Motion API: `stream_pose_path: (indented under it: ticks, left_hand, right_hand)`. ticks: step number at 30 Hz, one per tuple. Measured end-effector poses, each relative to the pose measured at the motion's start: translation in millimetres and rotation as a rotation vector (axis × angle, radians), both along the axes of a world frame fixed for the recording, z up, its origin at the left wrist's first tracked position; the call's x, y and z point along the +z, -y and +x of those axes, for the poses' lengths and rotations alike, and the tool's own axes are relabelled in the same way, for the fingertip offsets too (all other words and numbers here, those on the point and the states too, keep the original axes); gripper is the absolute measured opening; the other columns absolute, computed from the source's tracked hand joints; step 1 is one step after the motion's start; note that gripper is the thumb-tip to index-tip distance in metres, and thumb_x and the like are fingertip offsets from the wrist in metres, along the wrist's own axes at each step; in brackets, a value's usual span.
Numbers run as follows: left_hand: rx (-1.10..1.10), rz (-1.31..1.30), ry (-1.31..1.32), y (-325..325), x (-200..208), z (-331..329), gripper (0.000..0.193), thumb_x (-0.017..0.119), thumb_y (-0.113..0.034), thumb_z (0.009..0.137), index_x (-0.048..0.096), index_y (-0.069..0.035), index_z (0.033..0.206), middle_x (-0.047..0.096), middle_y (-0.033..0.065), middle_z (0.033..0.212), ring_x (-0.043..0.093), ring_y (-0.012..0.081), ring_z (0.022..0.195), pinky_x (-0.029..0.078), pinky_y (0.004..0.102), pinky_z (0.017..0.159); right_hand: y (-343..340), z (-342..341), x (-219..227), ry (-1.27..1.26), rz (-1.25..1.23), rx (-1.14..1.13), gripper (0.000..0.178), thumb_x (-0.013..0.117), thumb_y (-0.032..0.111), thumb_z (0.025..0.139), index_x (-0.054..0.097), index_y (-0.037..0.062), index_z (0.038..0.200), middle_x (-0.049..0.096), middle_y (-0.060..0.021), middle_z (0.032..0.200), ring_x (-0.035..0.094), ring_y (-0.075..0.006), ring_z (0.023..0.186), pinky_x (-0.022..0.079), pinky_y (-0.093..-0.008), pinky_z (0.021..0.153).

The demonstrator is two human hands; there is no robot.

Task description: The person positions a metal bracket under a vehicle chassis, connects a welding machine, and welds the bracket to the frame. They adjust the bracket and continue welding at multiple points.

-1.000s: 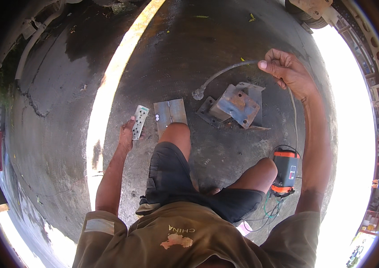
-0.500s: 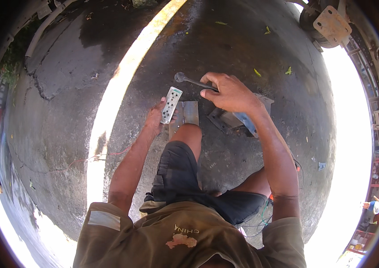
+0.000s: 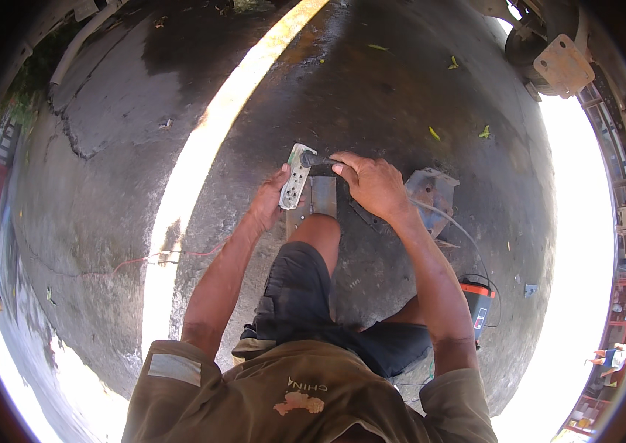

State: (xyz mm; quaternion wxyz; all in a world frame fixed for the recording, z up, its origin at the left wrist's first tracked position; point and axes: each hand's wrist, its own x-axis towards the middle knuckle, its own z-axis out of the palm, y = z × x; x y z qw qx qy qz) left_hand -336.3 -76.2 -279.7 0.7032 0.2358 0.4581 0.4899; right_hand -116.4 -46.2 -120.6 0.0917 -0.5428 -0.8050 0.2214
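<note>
My left hand grips a white power strip by its side, its face of dark socket holes turned up. In my right hand, thumb and fingers are closed on a black plug. The plug's head meets the far end of the strip and covers the sockets there; whether its pins are in the holes cannot be seen. A grey cord runs from near my right wrist down to the right. Just beyond my knee, a flat metal plate lies below the strip.
A bent metal bracket stands right of my right hand. By my right forearm sits a black box with an orange-red top. A thin reddish wire crosses the concrete floor at left. A wheel is at upper right; another person is far right.
My right hand has brought the plug left and down onto the strip's far end. The bracket, grey cord and orange-topped box now show more fully.
</note>
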Motion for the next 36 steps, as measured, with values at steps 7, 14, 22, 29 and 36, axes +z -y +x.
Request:
stream_pose_path:
  ticks: [7,14,22,29,36]
  left_hand:
    - [0.022,-0.012,0.043,10.4,20.8,-3.4,0.054,0.048,-0.054,0.107,0.06,-0.008,0.132,0.072,0.0077,0.105,0.073,0.019,0.087,0.064,0.0367,0.079]
    - [0.046,0.039,0.078,24.9,32.7,6.2,0.048,0.046,-0.048,0.11,0.061,-0.009,0.132,0.07,0.0038,0.108,0.07,0.0164,0.088,0.061,0.0343,0.081]
    - [0.032,0.043,-0.07,31.1,48.2,9.7,0.053,0.048,-0.051,0.109,0.062,-0.008,0.135,0.069,0.002,0.111,0.066,0.013,0.094,0.054,0.0301,0.082]
    - [0.018,0.061,-0.081,32.1,47.3,6.6,0.055,0.049,-0.052,0.108,0.062,-0.007,0.137,0.068,0.0015,0.112,0.064,0.0126,0.094,0.054,0.0306,0.084]
    - [0.042,0.079,-0.149,29.1,48.8,10.1,0.053,0.051,-0.048,0.109,0.063,-0.007,0.139,0.07,0.0017,0.106,0.062,0.0098,0.087,0.053,0.0292,0.08]
  right_hand:
    - [11.3,-0.5,-30.0,-0.085,0.079,0.044,0.027,0.059,0.017,0.102,0.064,0.0147,0.129,0.072,-0.0153,0.112,0.068,-0.0396,0.106,0.054,-0.0503,0.088]
    - [30.4,-13.2,-38.8,-0.107,0.088,0.137,0.034,0.06,0.017,0.102,0.063,0.0171,0.136,0.072,-0.0127,0.115,0.07,-0.0368,0.104,0.056,-0.048,0.089]
    - [39.7,-14.6,-47.5,-0.252,0.188,0.061,0.028,0.067,0.021,0.098,0.072,0.009,0.123,0.073,-0.0138,0.108,0.071,-0.0357,0.098,0.056,-0.0448,0.084]
    - [38.7,-17.1,-46.1,-0.172,0.226,0.066,0.027,0.067,0.021,0.097,0.074,0.0092,0.121,0.073,-0.0121,0.103,0.072,-0.0338,0.093,0.057,-0.0438,0.08]
    - [41.4,-17.6,-50.1,-0.181,0.29,0.1,0.028,0.067,0.021,0.097,0.073,0.0078,0.121,0.072,-0.0115,0.101,0.072,-0.0327,0.093,0.058,-0.0436,0.079]
